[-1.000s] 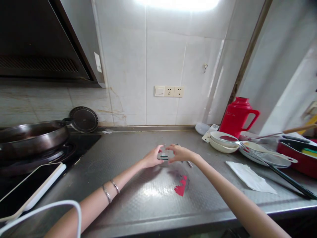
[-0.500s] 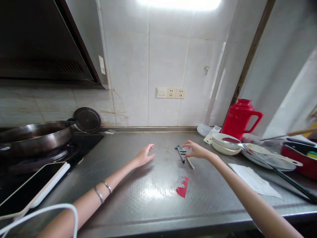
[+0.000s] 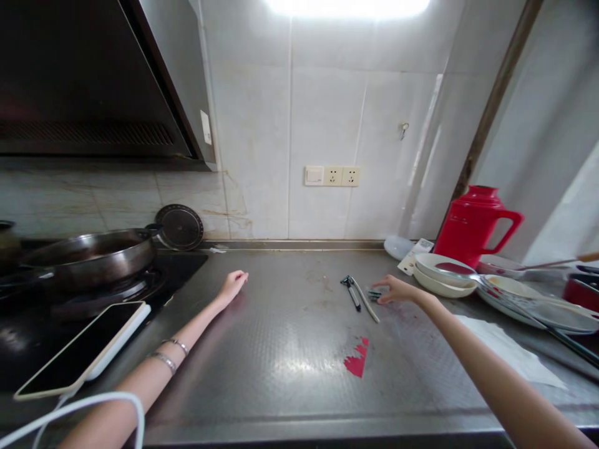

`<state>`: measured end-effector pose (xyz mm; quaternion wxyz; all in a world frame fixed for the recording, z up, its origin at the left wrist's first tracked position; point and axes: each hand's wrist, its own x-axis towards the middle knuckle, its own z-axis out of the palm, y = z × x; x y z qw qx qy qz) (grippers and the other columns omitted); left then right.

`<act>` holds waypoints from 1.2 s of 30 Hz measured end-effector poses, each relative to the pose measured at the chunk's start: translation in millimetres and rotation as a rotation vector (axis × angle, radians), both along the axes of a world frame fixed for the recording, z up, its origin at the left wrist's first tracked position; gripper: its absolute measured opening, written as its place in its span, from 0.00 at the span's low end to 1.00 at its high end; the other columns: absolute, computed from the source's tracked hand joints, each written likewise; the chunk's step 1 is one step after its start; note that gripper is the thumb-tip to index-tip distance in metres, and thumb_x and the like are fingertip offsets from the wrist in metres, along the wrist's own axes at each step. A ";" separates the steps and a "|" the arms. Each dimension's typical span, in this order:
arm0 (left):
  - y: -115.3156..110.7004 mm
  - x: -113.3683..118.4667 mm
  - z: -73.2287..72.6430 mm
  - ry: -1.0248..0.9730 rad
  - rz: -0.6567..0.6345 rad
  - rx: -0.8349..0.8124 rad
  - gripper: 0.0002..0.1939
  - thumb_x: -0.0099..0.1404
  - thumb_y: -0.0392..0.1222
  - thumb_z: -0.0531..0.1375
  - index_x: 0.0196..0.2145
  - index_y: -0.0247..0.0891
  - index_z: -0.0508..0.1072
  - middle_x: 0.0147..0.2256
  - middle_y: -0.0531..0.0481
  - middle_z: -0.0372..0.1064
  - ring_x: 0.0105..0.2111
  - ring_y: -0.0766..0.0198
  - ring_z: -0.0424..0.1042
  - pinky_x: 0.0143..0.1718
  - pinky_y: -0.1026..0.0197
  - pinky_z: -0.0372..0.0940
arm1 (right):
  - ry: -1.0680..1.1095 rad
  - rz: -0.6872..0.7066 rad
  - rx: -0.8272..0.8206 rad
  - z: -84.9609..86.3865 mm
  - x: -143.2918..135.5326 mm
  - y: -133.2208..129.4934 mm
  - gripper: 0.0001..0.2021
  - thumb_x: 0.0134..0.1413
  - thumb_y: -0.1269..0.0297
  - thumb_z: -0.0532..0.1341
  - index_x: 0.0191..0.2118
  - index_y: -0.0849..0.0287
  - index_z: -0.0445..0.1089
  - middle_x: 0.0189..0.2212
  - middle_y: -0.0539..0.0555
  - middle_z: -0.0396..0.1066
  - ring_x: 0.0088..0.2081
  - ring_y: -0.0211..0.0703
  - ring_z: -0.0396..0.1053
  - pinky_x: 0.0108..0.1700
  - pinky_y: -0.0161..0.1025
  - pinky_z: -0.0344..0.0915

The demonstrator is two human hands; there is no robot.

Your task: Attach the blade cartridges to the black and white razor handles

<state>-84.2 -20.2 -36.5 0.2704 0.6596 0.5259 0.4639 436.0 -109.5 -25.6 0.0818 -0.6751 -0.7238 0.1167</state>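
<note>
My right hand (image 3: 397,290) is low over the steel counter, its fingertips closed around small dark green pieces (image 3: 374,295) that look like razor blade heads. Just left of it lie a razor (image 3: 351,293) with a grey and black handle and a thin pale curved strip (image 3: 365,300), their upper ends close together. My left hand (image 3: 233,287) rests on the counter farther left, fingers curled together, with nothing visible in it. A torn red patch (image 3: 357,358) shows on the counter nearer to me.
A pan (image 3: 93,259) stands on the black stove at left, with a phone (image 3: 84,349) and white cable in front. At right are a red thermos (image 3: 472,226), stacked bowls (image 3: 442,284), plates with utensils, and a white paper sheet (image 3: 510,349).
My right hand has drawn the small green pieces rightward, away from the razor and strip. My left hand has moved left and its fingers have closed. The view has shifted slightly left.
</note>
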 end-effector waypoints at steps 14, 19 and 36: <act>0.1 -9.9 -6.8 0.126 -0.037 0.027 0.13 0.51 0.48 0.50 0.16 0.38 0.58 0.15 0.58 0.51 0.19 0.69 0.53 0.23 0.66 0.47 | 0.019 -0.071 0.178 14.3 -32.0 4.9 0.25 0.40 0.52 0.62 0.45 0.60 0.70 0.32 0.56 0.69 0.33 0.44 0.66 0.37 0.35 0.60; -0.6 -8.8 -12.6 0.184 -0.021 0.049 0.16 0.51 0.45 0.50 0.13 0.38 0.49 0.14 0.59 0.42 0.19 0.71 0.48 0.23 0.66 0.42 | 0.028 -0.082 0.351 21.2 -95.2 17.2 0.22 0.53 0.50 0.48 0.22 0.60 0.69 0.18 0.51 0.64 0.23 0.38 0.60 0.26 0.33 0.52; -27.1 0.3 -7.0 0.654 0.053 0.032 0.11 0.53 0.40 0.53 0.16 0.36 0.66 0.20 0.49 0.66 0.25 0.63 0.65 0.28 0.64 0.52 | -0.145 -0.015 0.304 -20.7 -216.3 15.6 0.19 0.57 0.57 0.47 0.28 0.58 0.71 0.28 0.58 0.73 0.31 0.43 0.69 0.28 0.33 0.54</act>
